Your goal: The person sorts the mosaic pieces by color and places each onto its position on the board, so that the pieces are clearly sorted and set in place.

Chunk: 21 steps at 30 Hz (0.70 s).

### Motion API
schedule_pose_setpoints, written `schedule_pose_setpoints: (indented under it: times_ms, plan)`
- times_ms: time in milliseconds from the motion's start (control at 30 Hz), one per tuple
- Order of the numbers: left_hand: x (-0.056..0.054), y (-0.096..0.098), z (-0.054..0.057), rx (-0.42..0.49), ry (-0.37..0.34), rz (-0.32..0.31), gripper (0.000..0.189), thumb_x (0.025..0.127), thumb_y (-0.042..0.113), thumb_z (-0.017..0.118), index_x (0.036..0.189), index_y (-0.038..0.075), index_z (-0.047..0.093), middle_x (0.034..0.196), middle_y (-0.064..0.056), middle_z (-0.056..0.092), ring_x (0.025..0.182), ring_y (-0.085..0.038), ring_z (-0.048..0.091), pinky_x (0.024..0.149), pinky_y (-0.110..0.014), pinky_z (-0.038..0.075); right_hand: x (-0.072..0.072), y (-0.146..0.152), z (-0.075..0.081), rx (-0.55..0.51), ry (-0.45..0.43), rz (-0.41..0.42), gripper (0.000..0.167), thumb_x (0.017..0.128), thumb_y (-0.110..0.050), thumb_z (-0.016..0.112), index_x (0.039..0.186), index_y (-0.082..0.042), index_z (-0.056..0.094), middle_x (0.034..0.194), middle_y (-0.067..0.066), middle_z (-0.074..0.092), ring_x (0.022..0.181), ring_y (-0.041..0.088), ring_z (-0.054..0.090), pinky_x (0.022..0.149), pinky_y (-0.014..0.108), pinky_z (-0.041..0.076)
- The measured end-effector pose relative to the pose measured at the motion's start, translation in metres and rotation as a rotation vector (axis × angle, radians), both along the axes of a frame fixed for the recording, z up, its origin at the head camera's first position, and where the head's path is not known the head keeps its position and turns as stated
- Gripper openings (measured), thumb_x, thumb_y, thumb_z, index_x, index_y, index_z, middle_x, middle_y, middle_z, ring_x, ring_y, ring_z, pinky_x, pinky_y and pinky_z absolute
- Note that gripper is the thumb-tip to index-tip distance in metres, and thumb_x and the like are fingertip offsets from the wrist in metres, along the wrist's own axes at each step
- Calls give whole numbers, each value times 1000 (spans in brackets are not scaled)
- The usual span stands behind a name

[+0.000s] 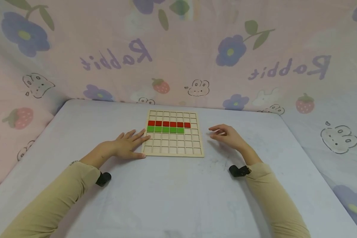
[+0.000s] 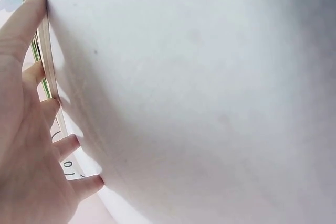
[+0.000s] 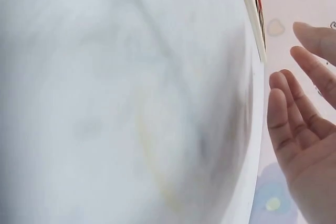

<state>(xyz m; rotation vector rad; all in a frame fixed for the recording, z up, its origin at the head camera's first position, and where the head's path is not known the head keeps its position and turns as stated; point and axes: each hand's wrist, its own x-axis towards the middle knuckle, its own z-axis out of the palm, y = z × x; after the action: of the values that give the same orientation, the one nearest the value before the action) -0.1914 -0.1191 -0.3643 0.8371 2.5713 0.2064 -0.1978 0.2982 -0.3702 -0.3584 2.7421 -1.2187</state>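
Observation:
A square wooden grid board point(image 1: 173, 154) lies flat on the table. One of its rows holds several red tiles point(image 1: 165, 124), and the row just below holds several green tiles point(image 1: 165, 130). My left hand point(image 1: 126, 147) is spread at the board's left edge, with the thumb at the lower left corner and fingertips on the rim. In the left wrist view, the thumb point(image 2: 32, 11) touches the board's side. Off the board's right side, my right hand point(image 1: 228, 136) hovers above the table, fingers loosely bent and nothing between them. In the right wrist view its fingers point(image 3: 281, 111) are apart from the board.
A white cloth covers the table point(image 1: 166, 195). Behind it hangs a pink curtain point(image 1: 172, 59) printed with flowers, strawberries and rabbits. Each wrist wears a small black camera, one at the left sleeve point(image 1: 103, 179) and one at the right sleeve point(image 1: 239, 171).

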Motion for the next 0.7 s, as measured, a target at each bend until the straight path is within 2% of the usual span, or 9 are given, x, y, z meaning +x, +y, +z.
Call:
schedule_pose_setpoints:
  times_ms: [133,267,367,500,700]
  plan:
    - [0,0,1,11,-2,1,82,92,56,52,155,19,15,162,-14,0,144,-48,2,109,-71,4,5,8,2,4,-9,-5,41,92,-19,65,128,-2,59,134,19,53,116,35,56,88,39,49]
    - [1,-1,1,15,-3,0,82,92,56,52,155,19,14,162,-14,0,144,-49,2,109,-71,4,20,5,19,26,-30,-19,40,93,-13,63,129,4,56,134,24,52,116,40,55,90,44,49]
    - [2,-1,3,14,-3,0,82,92,55,52,155,18,15,162,-15,0,144,-49,2,109,-71,5,22,11,17,34,-42,-31,40,92,-14,64,129,2,57,134,23,52,116,39,55,90,45,49]
    - [4,0,5,15,-1,-5,81,93,54,52,155,17,15,162,-15,1,144,-50,3,108,-72,5,17,31,-1,49,-33,-40,42,91,-23,66,128,-4,60,134,18,54,116,35,56,88,40,50]
    - [3,0,3,18,2,-10,81,93,55,52,155,17,15,162,-15,0,144,-50,3,108,-72,5,25,44,3,76,-17,-48,43,92,-24,66,128,-3,59,133,20,55,116,36,56,85,35,49]
